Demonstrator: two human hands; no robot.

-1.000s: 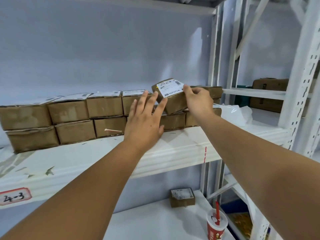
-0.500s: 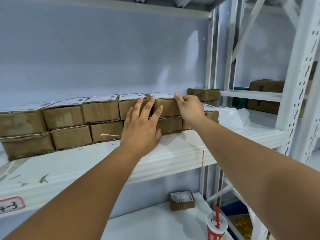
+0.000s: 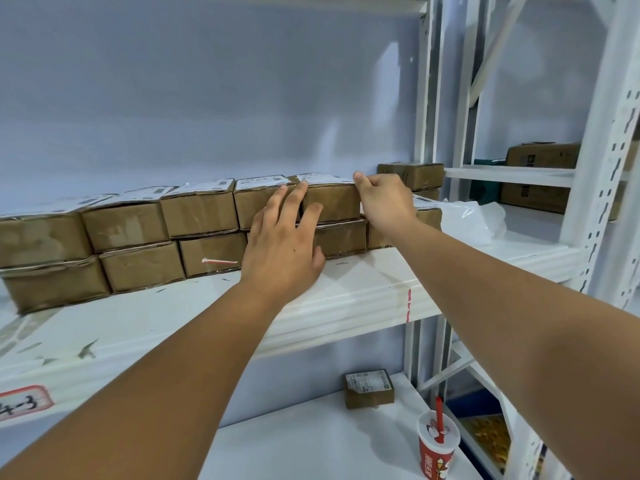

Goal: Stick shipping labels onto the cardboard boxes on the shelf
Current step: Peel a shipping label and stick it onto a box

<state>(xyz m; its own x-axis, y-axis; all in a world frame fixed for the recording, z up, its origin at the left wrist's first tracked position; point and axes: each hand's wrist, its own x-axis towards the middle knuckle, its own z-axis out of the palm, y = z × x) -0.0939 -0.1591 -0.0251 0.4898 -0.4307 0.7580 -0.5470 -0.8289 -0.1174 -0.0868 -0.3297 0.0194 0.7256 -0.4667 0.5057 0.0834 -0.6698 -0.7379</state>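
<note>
Two stacked rows of small cardboard boxes line the back of the white shelf (image 3: 346, 296), the upper ones with white shipping labels on top. A labelled box (image 3: 334, 202) sits level at the right end of the upper row. My left hand (image 3: 284, 237) lies flat with straight fingers against the fronts of the boxes, fingertips at that box's left edge. My right hand (image 3: 384, 202) grips the same box at its right end, thumb on the top corner by the label (image 3: 323, 178). Further right stand another box (image 3: 412, 174) and a labelled one (image 3: 427, 211) below it.
White plastic wrap (image 3: 474, 220) lies on the shelf to the right. A lone labelled box (image 3: 369, 389) and a red paper cup with a straw (image 3: 438, 448) stand on the lower shelf. White uprights (image 3: 595, 168) separate a neighbouring bay holding larger cartons (image 3: 540, 178).
The labelled box, held up and tilted in my right hand a second ago, now sits level in the upper row. My left hand has moved up against the box fronts.
</note>
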